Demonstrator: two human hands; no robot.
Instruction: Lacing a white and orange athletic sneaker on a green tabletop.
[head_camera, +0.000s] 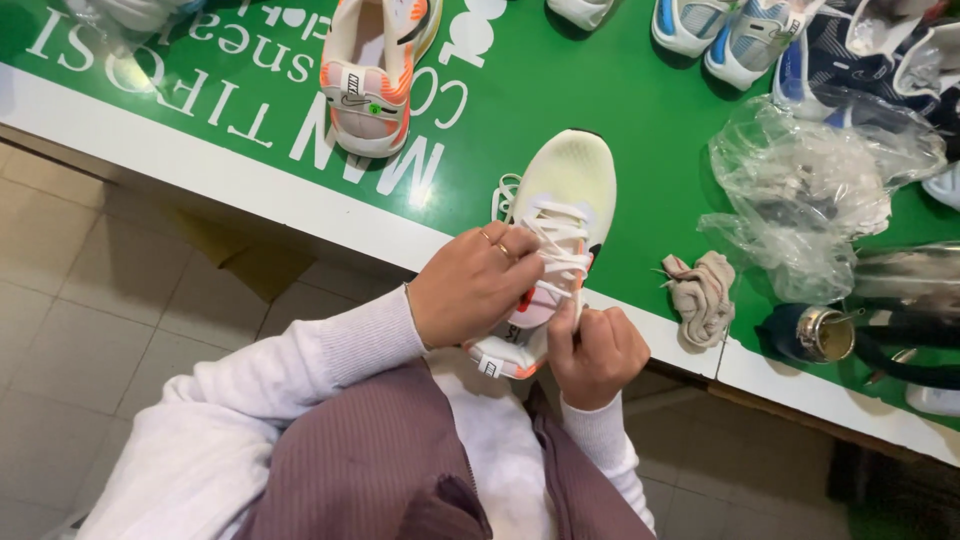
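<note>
A person sat at the near edge of a green table (620, 130) with a white border. A pale yellow-white sneaker (560, 215) lay across that near edge, heel overhanging toward the person's lap, toe pointing toward the table's middle. The left hand (470, 285) pinched the white laces (556, 250) over the tongue. The right hand (597, 352) was clenched around a lace end beside the heel. The lacing looked nearly finished; judging by this, the next move called for an even pull on both ends. A crumpled cloth (702, 292) lay just beside the shoe at the near edge, clear plastic bags (800, 190) beyond it, and another sneaker (372, 75) toward the far edge.
</note>
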